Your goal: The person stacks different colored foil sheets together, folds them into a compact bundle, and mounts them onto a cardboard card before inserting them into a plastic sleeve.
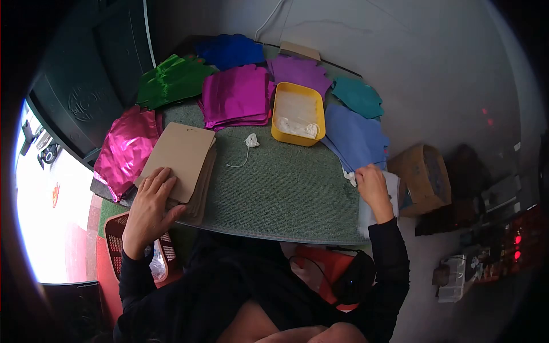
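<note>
My left hand (151, 210) lies with its fingers apart on the lower left part of a stack of brown cardboard pieces (181, 155). At the right side of the table, my right hand (373, 186) has its fingers bent together at the lower edge of a blue sheet stack (355, 137). A small white item (350, 177) shows beside its fingertips; what the fingers hold is hidden. White sheets (392, 187) lie partly under my right wrist. Near the middle of the green table (280, 194) is a white string bundle (251, 140) with a loose tail.
Around the back lie pink (128, 150), green (173, 80), dark blue (230, 51), magenta (237, 96), purple (300, 73) and teal (357, 97) sheets. A yellow tray (295, 140) holds white material. A cardboard box (424, 182) stands right, a brown basket (116, 233) lower left.
</note>
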`<move>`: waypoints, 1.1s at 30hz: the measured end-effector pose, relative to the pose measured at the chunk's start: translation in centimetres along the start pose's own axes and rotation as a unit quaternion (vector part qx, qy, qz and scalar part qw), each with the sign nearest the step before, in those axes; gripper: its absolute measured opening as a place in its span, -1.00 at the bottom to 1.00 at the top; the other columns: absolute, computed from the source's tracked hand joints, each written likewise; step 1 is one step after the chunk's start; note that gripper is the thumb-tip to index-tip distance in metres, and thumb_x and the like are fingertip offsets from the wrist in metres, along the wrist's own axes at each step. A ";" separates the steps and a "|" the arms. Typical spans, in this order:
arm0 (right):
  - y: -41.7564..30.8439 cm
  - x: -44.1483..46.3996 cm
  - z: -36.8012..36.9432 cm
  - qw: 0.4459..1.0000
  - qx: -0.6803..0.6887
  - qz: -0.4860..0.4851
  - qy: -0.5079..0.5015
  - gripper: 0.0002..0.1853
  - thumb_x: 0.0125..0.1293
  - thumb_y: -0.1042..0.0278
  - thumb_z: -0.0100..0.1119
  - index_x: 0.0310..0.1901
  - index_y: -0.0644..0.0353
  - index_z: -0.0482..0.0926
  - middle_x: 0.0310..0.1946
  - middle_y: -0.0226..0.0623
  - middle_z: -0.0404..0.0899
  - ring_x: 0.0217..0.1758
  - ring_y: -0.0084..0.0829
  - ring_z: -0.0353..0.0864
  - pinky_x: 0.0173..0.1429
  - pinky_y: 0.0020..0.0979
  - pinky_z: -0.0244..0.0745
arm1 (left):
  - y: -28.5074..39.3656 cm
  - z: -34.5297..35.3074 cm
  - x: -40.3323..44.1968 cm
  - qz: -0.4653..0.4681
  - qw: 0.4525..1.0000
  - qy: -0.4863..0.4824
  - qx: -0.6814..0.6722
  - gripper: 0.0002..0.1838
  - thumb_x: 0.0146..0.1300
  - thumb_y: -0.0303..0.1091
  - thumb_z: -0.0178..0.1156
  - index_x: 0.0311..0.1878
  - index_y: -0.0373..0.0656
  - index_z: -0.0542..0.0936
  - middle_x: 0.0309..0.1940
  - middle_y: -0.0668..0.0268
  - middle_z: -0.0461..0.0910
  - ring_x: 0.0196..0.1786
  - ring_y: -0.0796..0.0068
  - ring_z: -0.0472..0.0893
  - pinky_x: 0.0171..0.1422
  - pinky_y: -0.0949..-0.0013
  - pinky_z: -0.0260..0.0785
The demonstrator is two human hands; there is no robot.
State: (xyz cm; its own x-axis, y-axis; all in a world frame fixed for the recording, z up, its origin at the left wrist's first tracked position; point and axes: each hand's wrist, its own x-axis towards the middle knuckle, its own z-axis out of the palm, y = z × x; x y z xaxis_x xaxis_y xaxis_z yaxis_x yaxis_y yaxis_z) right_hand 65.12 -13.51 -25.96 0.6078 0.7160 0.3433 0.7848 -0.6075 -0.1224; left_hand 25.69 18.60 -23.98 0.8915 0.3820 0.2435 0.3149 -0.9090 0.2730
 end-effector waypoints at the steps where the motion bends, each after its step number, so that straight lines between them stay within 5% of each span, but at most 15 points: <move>1: 0.0 -0.6 0.2 0.999 -0.021 0.003 -0.037 -0.90 0.16 0.50 0.15 -0.36 0.33 0.61 -0.38 0.01 0.54 -0.20 0.02 0.53 -0.08 -0.09 0.42 | 0.1 0.0 0.0 -0.003 1.000 0.000 0.002 -0.37 0.13 -0.04 0.26 0.13 -0.37 0.45 0.26 -0.04 0.34 0.37 -0.05 0.26 0.42 0.04 0.09; 10: -0.2 -1.6 2.8 0.999 -0.029 -0.043 -0.013 -0.96 0.05 0.64 0.12 -0.44 0.35 0.46 -0.39 0.06 0.51 -0.18 0.05 0.47 -0.05 -0.06 0.37 | -1.4 -1.7 -0.3 0.007 0.996 0.011 -0.083 -0.45 0.13 -0.27 0.29 0.17 -0.28 0.44 0.24 -0.03 0.37 0.33 -0.01 0.33 0.38 0.13 0.19; 19: 0.7 0.0 2.1 0.993 -0.059 -0.009 -0.106 -0.77 0.00 0.49 0.34 -0.38 0.44 0.51 -0.36 0.14 0.57 -0.19 0.13 0.54 -0.08 -0.04 0.43 | -6.9 -3.2 -2.8 -0.077 0.988 0.134 -0.006 -0.60 0.19 -0.39 0.20 0.10 -0.30 0.50 0.15 -0.01 0.47 0.33 0.03 0.34 0.38 0.12 0.20; 23: -4.5 1.0 -2.7 0.978 -0.114 0.042 -0.172 -0.63 -0.01 0.34 0.43 -0.29 0.45 0.53 -0.30 0.14 0.58 -0.15 0.14 0.54 -0.06 -0.04 0.42 | -10.1 -2.9 -4.4 -0.132 0.981 0.131 0.053 -0.54 0.12 -0.44 0.22 0.13 -0.27 0.50 0.17 0.05 0.47 0.34 0.04 0.33 0.43 0.11 0.16; 26: -7.7 1.8 -4.0 0.993 -0.085 -0.043 -0.076 -0.65 0.04 0.34 0.39 -0.17 0.38 0.59 -0.35 0.11 0.58 -0.24 0.06 0.58 -0.17 -0.11 0.45 | -11.2 -2.4 -5.1 -0.125 0.987 0.089 0.039 -0.49 0.07 -0.42 0.26 0.14 -0.26 0.49 0.18 0.06 0.46 0.35 0.05 0.32 0.45 0.13 0.13; 28: -13.0 2.9 -5.3 0.990 0.060 -0.120 -0.039 -0.68 0.11 0.42 0.30 -0.10 0.39 0.58 -0.39 0.00 0.58 -0.33 -0.05 0.57 -0.19 -0.20 0.45 | -11.8 -1.6 -5.1 -0.130 0.990 0.049 0.005 -0.46 0.02 -0.40 0.30 0.14 -0.26 0.49 0.18 0.08 0.46 0.32 0.07 0.35 0.43 0.14 0.16; 33: -21.0 5.2 -3.0 0.924 0.202 -0.320 -0.056 -0.77 0.11 0.46 0.27 -0.19 0.34 0.58 -0.42 -0.12 0.56 -0.31 -0.12 0.54 -0.18 -0.22 0.44 | -12.2 0.6 -5.2 -0.095 0.984 0.144 0.044 -0.78 0.14 -0.43 0.14 -0.17 -0.25 0.65 -0.10 0.13 0.62 0.09 0.16 0.54 0.27 0.21 0.30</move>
State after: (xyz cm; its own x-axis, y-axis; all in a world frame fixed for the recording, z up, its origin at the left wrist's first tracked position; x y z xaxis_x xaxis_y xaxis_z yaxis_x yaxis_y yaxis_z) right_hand 51.44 1.91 -18.83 -0.0062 0.9290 0.3700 0.9550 0.1153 -0.2734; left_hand 17.39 27.58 -29.19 0.6887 0.5668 0.4521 0.5060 -0.8224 0.2602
